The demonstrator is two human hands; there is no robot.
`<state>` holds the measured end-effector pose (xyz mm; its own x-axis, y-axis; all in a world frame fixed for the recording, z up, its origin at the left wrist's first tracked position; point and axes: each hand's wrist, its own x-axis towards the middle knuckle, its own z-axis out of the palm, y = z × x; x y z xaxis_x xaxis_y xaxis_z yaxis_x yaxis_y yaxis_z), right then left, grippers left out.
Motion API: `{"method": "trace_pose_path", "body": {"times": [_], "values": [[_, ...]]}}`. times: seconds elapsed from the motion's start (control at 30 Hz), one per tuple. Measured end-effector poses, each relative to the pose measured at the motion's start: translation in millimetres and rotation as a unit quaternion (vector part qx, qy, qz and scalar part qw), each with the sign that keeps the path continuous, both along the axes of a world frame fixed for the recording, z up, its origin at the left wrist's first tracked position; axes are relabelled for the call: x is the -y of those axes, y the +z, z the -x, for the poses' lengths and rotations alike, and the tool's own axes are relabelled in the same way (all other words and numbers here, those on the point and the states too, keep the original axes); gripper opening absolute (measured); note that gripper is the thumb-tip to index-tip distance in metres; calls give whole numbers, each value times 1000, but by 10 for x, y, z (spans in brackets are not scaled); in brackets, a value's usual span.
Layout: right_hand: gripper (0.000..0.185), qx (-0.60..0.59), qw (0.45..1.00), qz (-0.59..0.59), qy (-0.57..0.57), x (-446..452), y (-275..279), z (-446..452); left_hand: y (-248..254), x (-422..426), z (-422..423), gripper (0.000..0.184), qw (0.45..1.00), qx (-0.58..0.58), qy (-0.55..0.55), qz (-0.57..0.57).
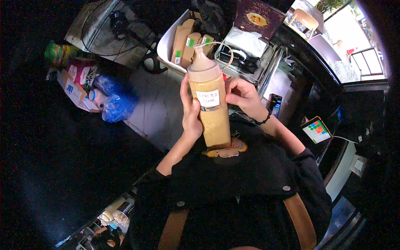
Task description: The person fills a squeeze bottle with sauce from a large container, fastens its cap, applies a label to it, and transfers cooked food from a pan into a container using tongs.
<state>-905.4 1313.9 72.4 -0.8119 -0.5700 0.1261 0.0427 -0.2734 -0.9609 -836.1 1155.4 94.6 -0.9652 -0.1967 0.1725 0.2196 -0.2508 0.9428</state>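
A tall squeeze bottle (pixel 216 125) of tan sauce stands nearly upright in front of my chest, its nozzle tilted slightly left. Its white label (pixel 208 98) reads "ROASTED SESAME", with part of the lettering blurred. A thin cap strap loops out from the nozzle to the right. My left hand (pixel 191 112) is closed round the bottle's left side, thumb on the front beside the label. On the opposite side my right hand (pixel 243 98), fingers curled, touches the bottle with thumb and forefinger close to the label's edge. The backs of the bottle and of some fingers are hidden.
Behind the bottle, a white bin (pixel 167 43) holds cardboard pieces (pixel 182 39). Beside it sit a metal tray (pixel 266 66) and a dark menu card (pixel 258 18). A phone (pixel 274 105) and a tablet (pixel 316 131) are at right. Blue plastic bags (pixel 118 100) lie left.
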Motion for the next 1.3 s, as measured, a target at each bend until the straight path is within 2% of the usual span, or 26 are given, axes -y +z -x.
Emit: {"method": "trace_pose_path", "body": {"times": [0.07, 0.17, 0.2, 0.3, 0.33, 0.47, 0.5, 0.53, 0.57, 0.63, 0.67, 0.7, 0.77, 0.8, 0.83, 0.9, 0.97, 1.0, 1.1, 1.13, 1.17, 1.23, 1.3], "values": [[16, 40, 998, 48, -13, 6, 63, 4, 32, 4, 13, 69, 1000, 11, 2, 11], [17, 95, 994, 56, -14, 19, 157, 39, 34, -19, 45, 69, 1000, 15, -4, 22], [20, 33, 999, 23, -23, 60, 200, 63, 31, -23, 60, 68, 1000, 6, -12, 26], [20, 83, 995, 48, 11, 116, 187, 94, 16, -28, 75, 69, 1000, 7, -19, 11], [19, 60, 997, 38, -10, 135, 189, 90, 10, -34, 71, 69, 1000, 6, -20, 10], [19, 125, 989, 69, -45, 234, -87, 83, -158, -7, 60, 68, 1000, 16, 18, 0], [19, 130, 990, 29, -41, 197, 14, 71, -163, -14, 66, 70, 999, 13, 37, 1], [19, 157, 986, 8, -47, 156, 4, 98, -32, -34, 50, 66, 1000, 15, 3, -11], [19, 182, 982, -11, -54, 121, -28, 143, -102, -12, 47, 68, 1000, 15, 11, -15], [20, 82, 982, -130, -110, -108, -358, 422, -150, 37, 20, 69, 997, 28, -1, -78], [18, 13, 965, -205, -161, -259, -550, 625, -197, 60, 18, 70, 996, 30, 7, -82], [15, -96, 920, -309, -221, -460, -774, 862, -267, 115, -14, 74, 997, 41, 4, -68], [17, -153, 838, -460, -250, -827, -1086, 1329, -250, 76, -8, 80, 997, 18, 14, -78], [19, -269, 792, -493, -238, -1041, -1438, 1581, -236, 66, -13, 80, 997, 14, 15, -81], [21, -156, 804, -537, -204, -1098, -1490, 1719, -219, 64, -18, 83, 998, 20, 23, -55], [22, 13, 840, -535, -96, -1111, -1546, 1947, -172, 50, -26, 86, 999, 20, 34, -31], [24, 10, 826, -564, -6, -1076, -1627, 2118, -128, 54, -48, 91, 996, 33, 26, -81], [24, 5, 826, -563, -4, -1029, -1586, 2167, -164, 80, -49, 91, 997, 26, 37, -65], [23, 29, 724, -682, 96, -799, -1363, 2244, -33, 89, -86, 91, 995, 48, 27, -86], [23, -127, 737, -640, 177, -893, -1524, 2329, -39, 104, -90, 91, 995, 44, 30, -85], [23, -132, 736, -640, 178, -933, -1688, 2432, -62, 123, -97, 91, 995, 43, 46, -81], [24, -58, 754, -643, 125, -958, -1826, 2533, -99, 137, -96, 91, 994, 42, 65, -80], [22, -75, 740, -659, 116, -1023, -1939, 2580, -119, 149, -86, 91, 993, 33, 91, -73]]}}
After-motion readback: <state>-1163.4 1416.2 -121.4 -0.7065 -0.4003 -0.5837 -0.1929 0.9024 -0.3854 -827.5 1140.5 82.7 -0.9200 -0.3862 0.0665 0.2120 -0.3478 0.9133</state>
